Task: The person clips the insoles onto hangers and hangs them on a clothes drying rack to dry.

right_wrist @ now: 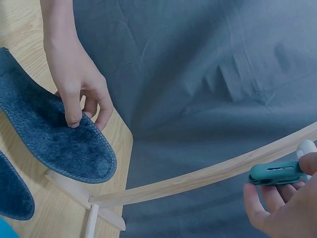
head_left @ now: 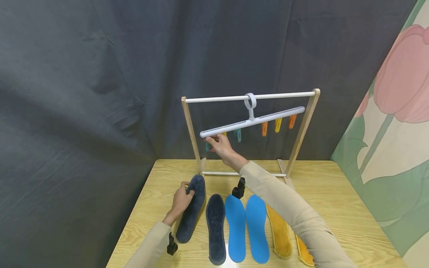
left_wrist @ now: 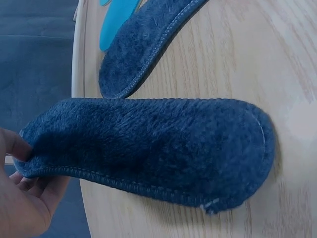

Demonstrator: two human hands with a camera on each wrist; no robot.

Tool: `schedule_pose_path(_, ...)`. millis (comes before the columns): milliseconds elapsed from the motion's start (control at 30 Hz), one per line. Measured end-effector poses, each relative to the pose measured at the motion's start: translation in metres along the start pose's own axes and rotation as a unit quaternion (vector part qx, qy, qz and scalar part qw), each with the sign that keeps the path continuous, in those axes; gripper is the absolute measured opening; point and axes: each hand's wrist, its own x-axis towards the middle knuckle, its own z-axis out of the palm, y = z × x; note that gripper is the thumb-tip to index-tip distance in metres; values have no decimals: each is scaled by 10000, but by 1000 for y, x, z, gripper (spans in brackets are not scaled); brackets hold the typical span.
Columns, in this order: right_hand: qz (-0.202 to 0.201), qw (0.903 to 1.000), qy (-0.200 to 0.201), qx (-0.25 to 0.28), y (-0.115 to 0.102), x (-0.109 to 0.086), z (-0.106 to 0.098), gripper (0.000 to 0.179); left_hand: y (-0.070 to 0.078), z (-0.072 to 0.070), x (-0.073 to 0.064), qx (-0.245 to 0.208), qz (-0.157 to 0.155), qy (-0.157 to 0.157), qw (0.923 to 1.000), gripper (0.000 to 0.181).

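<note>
Stretches both arms over a wooden table (head_left: 151,208), with a drying rack (head_left: 191,130) at its back and a white hanger (head_left: 264,119) on the top bar, tilted low at the left. Holds a dark insole (head_left: 192,214) over the table's left part, beside a second dark insole (head_left: 216,229), blue insoles (head_left: 236,229) and yellow insoles (head_left: 280,234), pinched at its far end between left hand (head_left: 182,199) thumb and fingers. Pinches, with the right hand (head_left: 223,147), a teal clip (right_wrist: 275,172) under the hanger's low end.
</note>
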Motion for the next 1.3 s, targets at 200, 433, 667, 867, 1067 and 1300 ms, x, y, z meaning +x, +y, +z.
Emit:
schedule_pose_path(200, -13, 9999, 106, 52, 1, -1, 1, 29, 4, -2, 1, -116, 180, 102, 9997, 43)
schedule_pose_path(433, 19, 9998, 176, 121, 3, -1, 2, 31, 14, -3, 5, -174, 461, 247, 9985, 41)
schedule_pose_path(667, -41, 9997, 184, 168, 4, 0, 3, 28, 21, -3, 7, -232, 544, 290, 9978, 40)
schedule_pose_path(867, -4, 9997, 200, 102, 4, -2, 3, 30, 21, -2, 7, -279, 587, 376, 9972, 40)
schedule_pose_path(1067, 19, 9993, 213, 295, 3, 0, 4, 28, 24, -1, 10, -309, 794, 576, 9947, 39)
schedule_pose_path(1300, 38, 9993, 235, 280, 0, -1, 4, 28, 30, -2, 13, -350, 934, 611, 9931, 39)
